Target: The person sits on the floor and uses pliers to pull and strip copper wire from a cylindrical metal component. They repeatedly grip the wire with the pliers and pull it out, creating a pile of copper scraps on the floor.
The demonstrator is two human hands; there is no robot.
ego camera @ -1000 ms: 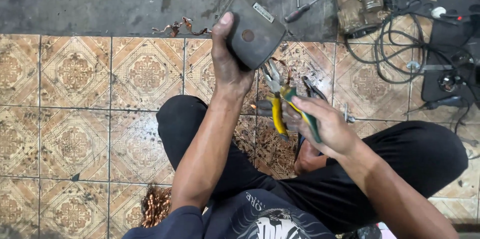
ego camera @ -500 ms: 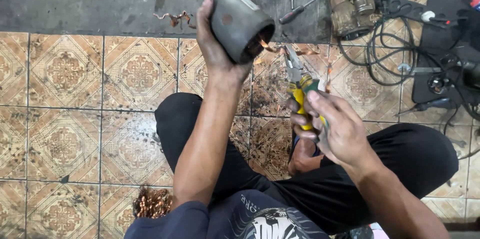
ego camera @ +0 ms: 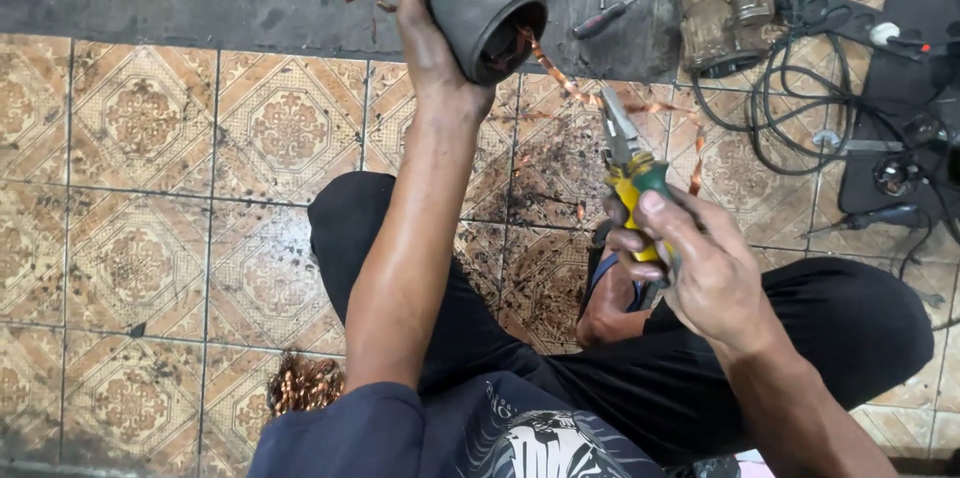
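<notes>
Housing (ego camera: 480, 3) — copper strip (ego camera: 560, 73) inside

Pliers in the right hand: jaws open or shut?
Shut. The pliers in the right hand show tips pressed together, pinching a copper strip that runs up into the grey cylinder in the left hand.

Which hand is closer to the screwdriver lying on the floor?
Left. The left hand, gripping the grey metal cylinder, is beside the screwdriver. The right hand, holding the yellow-handled pliers, sits farther off, nearer the person's lap.
</notes>
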